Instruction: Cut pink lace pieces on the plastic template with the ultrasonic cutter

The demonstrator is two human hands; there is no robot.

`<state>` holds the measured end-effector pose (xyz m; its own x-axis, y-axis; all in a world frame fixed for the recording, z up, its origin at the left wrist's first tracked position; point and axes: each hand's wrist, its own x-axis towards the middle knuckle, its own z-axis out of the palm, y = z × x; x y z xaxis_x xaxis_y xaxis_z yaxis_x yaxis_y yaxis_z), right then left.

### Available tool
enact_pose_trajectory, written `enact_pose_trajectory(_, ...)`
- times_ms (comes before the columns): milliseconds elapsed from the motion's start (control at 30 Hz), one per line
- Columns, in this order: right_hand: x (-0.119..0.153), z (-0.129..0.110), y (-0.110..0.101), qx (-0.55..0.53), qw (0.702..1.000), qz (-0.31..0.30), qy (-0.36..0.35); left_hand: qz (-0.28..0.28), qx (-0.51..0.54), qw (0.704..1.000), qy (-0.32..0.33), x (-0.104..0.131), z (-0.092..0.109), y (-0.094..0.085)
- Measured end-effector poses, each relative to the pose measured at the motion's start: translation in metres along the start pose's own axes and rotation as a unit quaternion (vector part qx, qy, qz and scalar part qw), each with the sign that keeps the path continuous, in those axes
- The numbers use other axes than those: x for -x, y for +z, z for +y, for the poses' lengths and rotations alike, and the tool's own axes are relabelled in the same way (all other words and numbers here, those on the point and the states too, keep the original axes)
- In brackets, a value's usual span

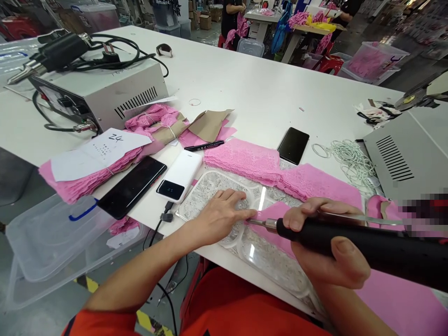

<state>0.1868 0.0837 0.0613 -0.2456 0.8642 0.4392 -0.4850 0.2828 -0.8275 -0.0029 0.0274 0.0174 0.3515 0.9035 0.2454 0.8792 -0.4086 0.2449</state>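
Head view: from my seat at a distance, I read the whole layout off one line. The black tool [392, 252] runs from the right edge leftward and slightly far, its slim metal tip [261, 223] ending just beside the left hand's index fingertip. My right hand [332, 266] is wrapped round the smooth, round barrel; a thin, flat metal strip [380, 220] also shows at its fingers, though I can't tell how it is held.

My left hand [222, 217] is palm down, fingers loosely spread and gripping nothing I can see; its index fingertip is at the left end of the pink piece [278, 210]. That thin, matte piece lies right of the left hand, slanting right and near beneath the tool, over a glossy, clear moulded plastic sheet [266, 259] with rounded raised outlines and speckled grey beneath. The left fingertips are nearer its left end. On the far side, a layered stack of soft, lacy pink fabric [241, 158] stretches left to right.
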Motion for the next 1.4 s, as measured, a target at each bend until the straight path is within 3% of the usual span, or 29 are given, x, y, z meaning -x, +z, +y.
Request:
enact_pose_trajectory(467,-0.002,0.001,0.001,0.003,1.000,-0.012,-0.006,0.027,0.008,1.000,0.002,0.001,-0.001,0.000)
enact_pose_trajectory(667,-0.016,-0.010,-0.019,0.044,0.995,0.082,-0.034,0.107,0.052,0.993,0.015,0.013,0.005,-0.007)
enact_pose_trajectory(900,-0.032,-0.009,-0.043,0.056,0.983,0.167,-0.049,0.128,0.031,0.991,0.030,0.021,0.009,-0.001)
enact_pose_trajectory(1233,-0.038,0.000,-0.051,0.081,0.981,0.155,-0.079,0.131,-0.006,0.991,0.039,0.022,0.005,0.005)
enact_pose_trajectory(1400,-0.040,0.000,-0.054,0.077,0.981,0.154,-0.086,0.149,0.009,0.986,0.072,0.005,0.015,-0.001)
